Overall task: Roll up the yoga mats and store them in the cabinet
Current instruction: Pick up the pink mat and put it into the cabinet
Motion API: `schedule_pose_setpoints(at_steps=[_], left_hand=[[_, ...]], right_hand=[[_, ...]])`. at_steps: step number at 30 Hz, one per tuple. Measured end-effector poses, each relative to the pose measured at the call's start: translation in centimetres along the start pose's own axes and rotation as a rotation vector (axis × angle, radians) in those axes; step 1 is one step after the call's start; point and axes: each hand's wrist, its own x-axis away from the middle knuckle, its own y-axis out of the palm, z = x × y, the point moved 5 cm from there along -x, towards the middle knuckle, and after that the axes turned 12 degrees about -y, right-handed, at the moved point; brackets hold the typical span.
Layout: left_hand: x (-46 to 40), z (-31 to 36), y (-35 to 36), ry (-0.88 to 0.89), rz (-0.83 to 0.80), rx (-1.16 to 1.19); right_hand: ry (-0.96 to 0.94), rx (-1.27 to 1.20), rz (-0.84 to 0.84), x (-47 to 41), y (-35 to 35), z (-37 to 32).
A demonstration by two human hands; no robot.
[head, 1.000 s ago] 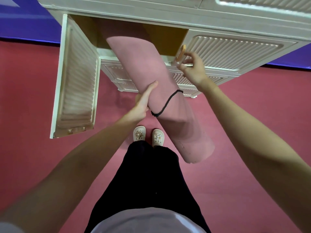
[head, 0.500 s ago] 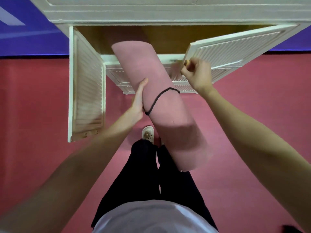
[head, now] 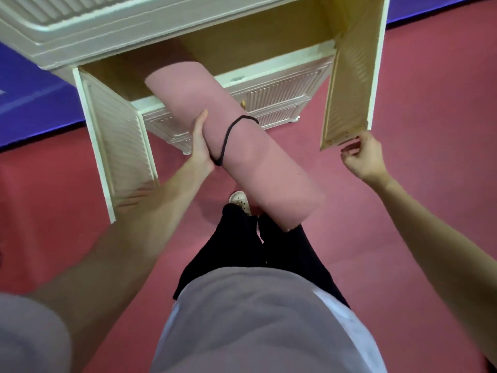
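Yoga mat (head: 242,154), pink and rolled, is gripped near its middle by the left hand (head: 200,149), whose fingers wrap under the roll while the thumb lies along its side, right at the black cord (head: 228,135) looped around the roll. The left arm reaches forward, slightly bent. The mat slants, its far end inside the open compartment of the cabinet (head: 161,41), its near end out over the person's black trousers (head: 258,251). The right hand (head: 363,157) hangs loosely curled and holds nothing, fingertips just beside the lower corner of the right door (head: 352,84), which stands swung wide. The left door (head: 118,141) is open too. No writing is legible. Red floor (head: 403,211) lies below; one pale shoe (head: 239,199) shows.
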Motion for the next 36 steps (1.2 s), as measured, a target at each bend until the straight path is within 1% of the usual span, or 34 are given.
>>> schedule_pose_setpoints(at_steps=[3, 6, 9, 13, 15, 18, 21, 22, 23, 25, 27, 29, 31, 32, 34, 36], left_hand=[[-0.3, -0.3, 1.1, -0.027, -0.026, 0.024], [-0.7, -0.6, 2.0, -0.062, 0.023, 0.006], [0.1, -0.5, 3.7, -0.09, 0.045, 0.01], [0.1, -0.6, 5.4, -0.126, 0.1, 0.029], [0.0, -0.7, 6.2, -0.134, 0.12, 0.032], [-0.7, -0.9, 6.8, -0.163, 0.172, 0.049], [-1.2, -0.9, 7.8, -0.151, 0.191, 0.08], [-1.4, -0.9, 8.2, -0.147, 0.199, 0.091], [-1.9, -0.9, 8.5, -0.146, 0.206, 0.103], [-2.6, -0.9, 9.2, -0.149, 0.228, 0.133], [-3.6, -0.9, 10.1, -0.154, 0.247, 0.16], [-4.3, -0.9, 11.3, -0.151, 0.237, 0.177], [-5.1, -0.8, 12.2, -0.145, 0.24, 0.185], [-5.6, -0.7, 12.5, -0.142, 0.255, 0.184], [-6.1, -0.3, 13.1, -0.125, 0.267, 0.186], [-6.3, 0.1, 13.7, -0.11, 0.254, 0.185]], right_hand=[[0.094, -0.041, 0.06, 1.8, -0.7, 2.0], [0.158, -0.023, 0.17, 1.6, -1.9, 3.6], [0.265, -0.071, 0.286, 0.6, -3.9, 5.5], [0.429, -0.228, 0.413, -1.0, -5.5, 9.5], [0.492, -0.273, 0.442, -1.7, -5.7, 11.5], [0.587, -0.324, 0.467, -2.0, -5.5, 12.3], [0.728, -0.465, 0.528, -1.6, -4.2, 12.5], [0.769, -0.52, 0.526, -1.2, -3.3, 11.9], [0.808, -0.571, 0.484, -0.7, -2.4, 10.7], [0.823, -0.667, 0.288, 0.2, 0.3, 7.9], [0.779, -0.745, 0.05, 0.7, 3.1, 5.0], [0.671, -0.783, -0.084, 0.2, 4.9, 2.7], [0.528, -0.848, -0.093, -1.7, 5.3, 0.9], [0.494, -0.899, -0.043, -2.9, 5.2, 0.2], [0.508, -1.031, 0.083, -5.5, 4.9, -0.4], [0.55, -1.127, 0.163, -7.9, 4.5, -0.9]])
